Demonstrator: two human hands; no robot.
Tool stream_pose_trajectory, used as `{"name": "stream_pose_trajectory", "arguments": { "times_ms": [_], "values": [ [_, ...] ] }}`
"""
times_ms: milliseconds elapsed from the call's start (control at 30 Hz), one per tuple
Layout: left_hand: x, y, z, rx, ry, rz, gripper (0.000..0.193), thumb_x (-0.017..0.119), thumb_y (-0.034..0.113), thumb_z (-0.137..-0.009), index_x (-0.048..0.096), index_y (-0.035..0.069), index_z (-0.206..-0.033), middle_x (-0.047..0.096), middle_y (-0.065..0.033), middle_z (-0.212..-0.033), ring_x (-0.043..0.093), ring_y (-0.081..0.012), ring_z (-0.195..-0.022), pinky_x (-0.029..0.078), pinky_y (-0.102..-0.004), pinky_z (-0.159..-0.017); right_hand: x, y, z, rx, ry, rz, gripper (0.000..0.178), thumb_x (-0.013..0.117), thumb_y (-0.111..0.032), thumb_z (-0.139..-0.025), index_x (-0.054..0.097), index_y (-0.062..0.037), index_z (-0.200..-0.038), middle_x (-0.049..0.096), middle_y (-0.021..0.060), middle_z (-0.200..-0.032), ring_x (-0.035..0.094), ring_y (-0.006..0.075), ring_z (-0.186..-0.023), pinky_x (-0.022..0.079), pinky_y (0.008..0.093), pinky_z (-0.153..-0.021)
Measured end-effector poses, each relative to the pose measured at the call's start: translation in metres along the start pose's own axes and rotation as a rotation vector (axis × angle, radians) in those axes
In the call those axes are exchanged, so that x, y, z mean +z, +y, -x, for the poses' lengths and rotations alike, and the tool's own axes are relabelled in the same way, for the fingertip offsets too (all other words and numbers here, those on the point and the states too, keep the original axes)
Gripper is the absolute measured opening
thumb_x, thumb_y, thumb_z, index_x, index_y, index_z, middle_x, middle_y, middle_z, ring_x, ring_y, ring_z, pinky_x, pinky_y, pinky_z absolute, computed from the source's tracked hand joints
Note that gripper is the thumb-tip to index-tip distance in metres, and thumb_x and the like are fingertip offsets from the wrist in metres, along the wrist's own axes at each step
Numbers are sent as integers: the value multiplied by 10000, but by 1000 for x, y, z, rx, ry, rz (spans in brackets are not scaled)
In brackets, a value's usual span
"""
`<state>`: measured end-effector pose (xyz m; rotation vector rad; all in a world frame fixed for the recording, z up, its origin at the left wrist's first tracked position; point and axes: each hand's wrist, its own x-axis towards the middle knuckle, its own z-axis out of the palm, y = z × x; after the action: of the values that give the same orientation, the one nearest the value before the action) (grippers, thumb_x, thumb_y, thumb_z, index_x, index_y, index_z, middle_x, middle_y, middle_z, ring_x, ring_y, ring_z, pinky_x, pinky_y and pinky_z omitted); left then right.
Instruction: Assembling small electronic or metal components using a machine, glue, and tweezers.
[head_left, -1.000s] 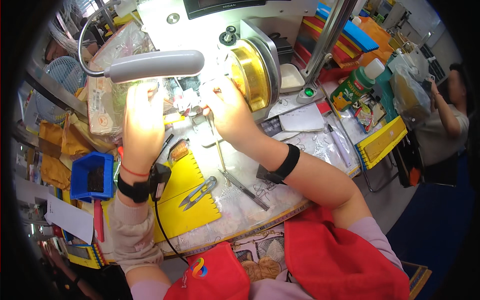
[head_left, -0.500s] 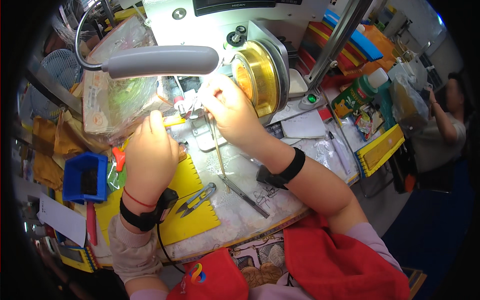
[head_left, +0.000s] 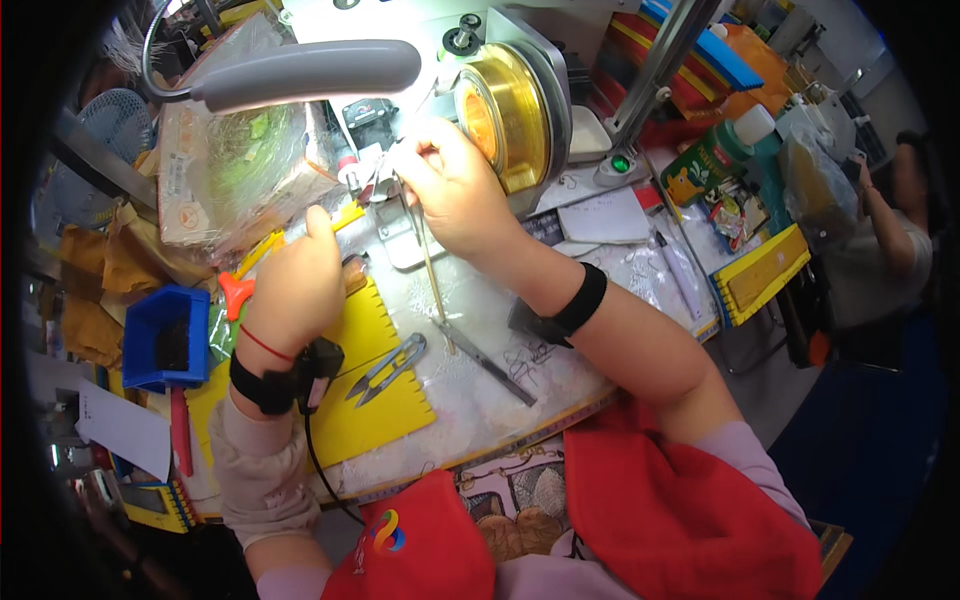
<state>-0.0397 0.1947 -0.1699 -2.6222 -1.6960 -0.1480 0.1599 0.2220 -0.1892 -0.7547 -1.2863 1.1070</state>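
My left hand (head_left: 297,280) is closed around a slim yellow stick-like tool (head_left: 346,217), whose front end points at the small metal part (head_left: 383,180) of the machine. Fingers pinched, my right hand (head_left: 455,185) is at that metal part, just left of the gold spool (head_left: 510,115). What its fingertips hold is hidden. A thin tan rod (head_left: 430,262) runs down from beneath the right hand toward a grey metal tool (head_left: 485,362) on the table; I cannot tell whether the two are joined. An orange three-armed piece (head_left: 237,296) lies beside my left hand.
Thread snips (head_left: 388,370) lie on a yellow toothed board (head_left: 375,425). A blue bin (head_left: 165,340) stands at left, below a plastic-wrapped box (head_left: 240,180). The grey lamp (head_left: 310,75) overhangs the work. A green bottle (head_left: 705,160) and another person (head_left: 890,250) are at right.
The view has shifted, so the lamp and machine sit higher in it. My left hand has drawn slightly back from the metal part with the yellow tool. My right hand stays at the metal part.
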Motion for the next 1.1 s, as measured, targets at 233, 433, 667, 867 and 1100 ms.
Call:
{"name": "stream_pose_trajectory", "arguments": {
  "times_ms": [233,433,667,867,1100],
  "values": [
    [-31,-22,14,170,-32,301,262,744,104,-759,594,20,-956,616,-162,-895,578,-334,-734,487,-385,-675,-8,-48,59,291,-18,63,206,644,-194,-919,518,-34,-950,554,28,-835,496,89,-681,443,284,-634],
    [1,-19,27,284,57,223,233,717,104,-714,617,23,-909,607,-152,-883,584,-347,-884,478,-417,-787,-11,-64,80,-133,-447,703,107,623,-95,-894,551,-32,-941,568,90,-854,588,209,-705,471,332,-646],
    [-12,5,45,241,233,144,176,688,28,-712,608,24,-869,611,-123,-836,590,-324,-837,474,-400,-746,-4,-55,85,-302,-372,838,106,663,-103,-865,613,-67,-952,595,103,-976,623,309,-823,503,381,-697],
    [-29,51,83,164,225,495,187,605,-55,-821,589,-11,-1002,642,-145,-917,676,-268,-815,543,-312,-733,1,-58,93,-338,-361,779,140,696,-69,-833,606,-62,-940,602,100,-1002,632,309,-810,508,375,-691],
    [-6,66,90,149,356,766,222,569,-47,-892,551,-11,-1110,656,-178,-977,683,-339,-859,539,-356,-738,1,-59,96,-384,-303,642,148,671,-61,-824,543,-42,-896,555,114,-900,616,314,-759,506,397,-638]
  ]
}}
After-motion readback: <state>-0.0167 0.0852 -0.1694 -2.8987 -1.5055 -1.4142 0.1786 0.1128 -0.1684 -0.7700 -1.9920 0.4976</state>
